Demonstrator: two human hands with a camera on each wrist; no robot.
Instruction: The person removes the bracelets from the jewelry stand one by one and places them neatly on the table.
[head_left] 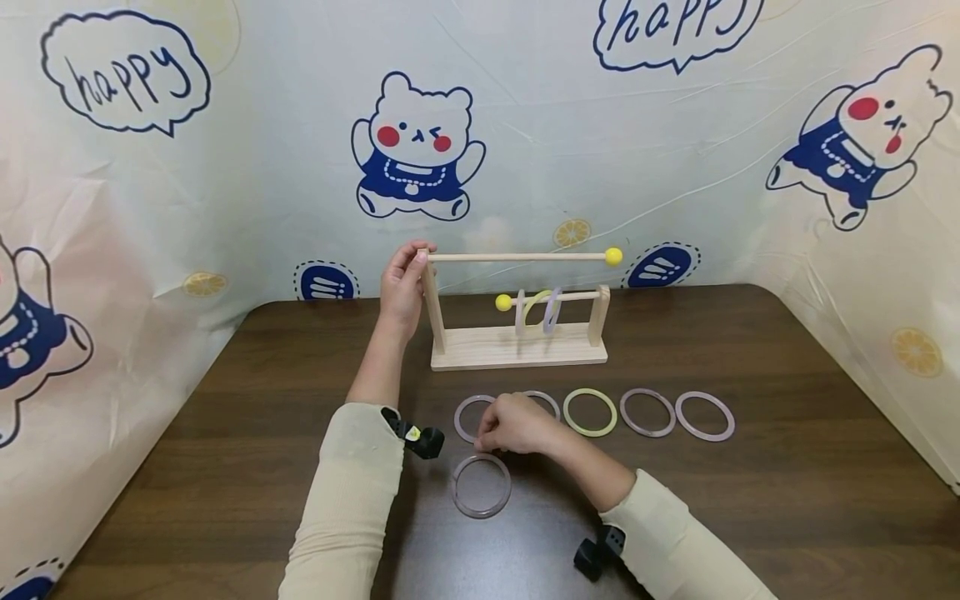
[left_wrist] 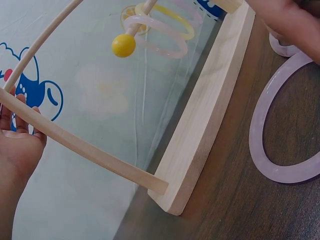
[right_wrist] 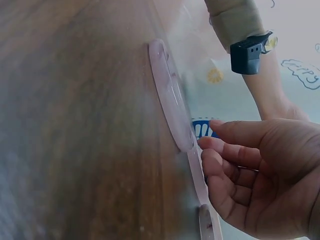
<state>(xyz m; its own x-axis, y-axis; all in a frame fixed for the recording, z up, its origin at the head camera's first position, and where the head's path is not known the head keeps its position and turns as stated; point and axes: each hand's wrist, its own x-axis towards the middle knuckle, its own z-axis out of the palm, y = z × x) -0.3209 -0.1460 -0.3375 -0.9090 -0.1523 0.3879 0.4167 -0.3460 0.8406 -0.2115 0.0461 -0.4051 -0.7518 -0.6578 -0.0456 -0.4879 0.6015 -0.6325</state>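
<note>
My left hand [head_left: 402,287] grips the top of the left post of a wooden stand [head_left: 517,353], thumb in front and fingers behind. A long upper rod [head_left: 517,257] with a yellow ball end carries no ring. Three rings, among them a yellow one [head_left: 527,310], hang on the shorter lower rod. My right hand [head_left: 517,422] is over the row of rings, fingers bent and thumb apart from them in the right wrist view. Its fingertips are close to the edge of a pale purple ring [right_wrist: 170,95]. One ring [head_left: 482,514] lies nearer me, in front of the row.
To the right of my right hand lie a yellow-green ring [head_left: 590,433], a purple ring [head_left: 647,433] and a pale lilac ring [head_left: 705,437]. The dark wooden table [head_left: 787,492] ends at a patterned curtain [head_left: 540,150] behind the stand.
</note>
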